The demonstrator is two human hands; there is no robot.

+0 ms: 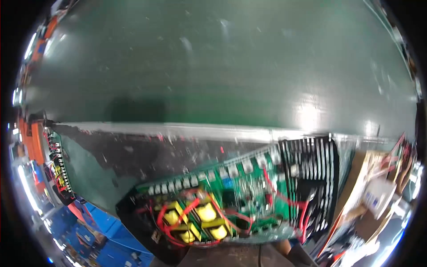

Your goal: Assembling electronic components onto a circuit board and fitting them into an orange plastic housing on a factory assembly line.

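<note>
A large green circuit board [255, 196] hangs at a slant close in front of my body, smeared by motion. It carries yellow-wrapped transformers [207, 212], red wires, a row of pale connectors along its far edge, and a black finned heat sink [311, 178] at its right end. My right hand [282, 247] shows only as a small patch of skin at the board's near edge. Its fingers are hidden beneath the board, which it seems to hold. My left hand cannot be made out; the board's left end is dark there.
A wide green work surface [213, 66] fills the far side, with a pale metal strip [178, 130] along its near edge. On the left lies another board [60, 164], near blue bins [104, 227]. Cardboard [356, 187] and a white piece [379, 196] stand at right.
</note>
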